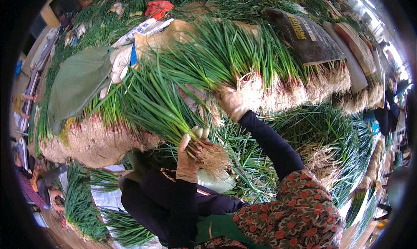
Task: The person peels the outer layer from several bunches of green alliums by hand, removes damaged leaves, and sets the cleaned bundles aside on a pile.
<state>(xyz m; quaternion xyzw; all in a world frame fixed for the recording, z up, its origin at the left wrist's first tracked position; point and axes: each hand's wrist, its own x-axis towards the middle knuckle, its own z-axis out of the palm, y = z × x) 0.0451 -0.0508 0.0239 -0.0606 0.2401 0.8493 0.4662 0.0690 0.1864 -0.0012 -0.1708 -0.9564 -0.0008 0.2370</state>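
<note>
My left hand [186, 164], in a pale glove, is wrapped round a bunch of spring onions [163, 112] just above its tangled roots [213, 158]. The long green leaves fan up and to the left. Farther forward, my right hand [233, 103], gloved too, closes on the stem bases of spring onions at the left end of a standing row [247, 49]; its fingertips are partly hidden among the stalks. White, stringy roots [282, 95] hang along the near side of that row.
A dark printed sack [308, 38] covers onions at the right, and a green cloth [78, 86] covers others at the left. Loose onion leaves [325, 131] pile up below the row. At the left edge a person [37, 184] sits; more people are at the right.
</note>
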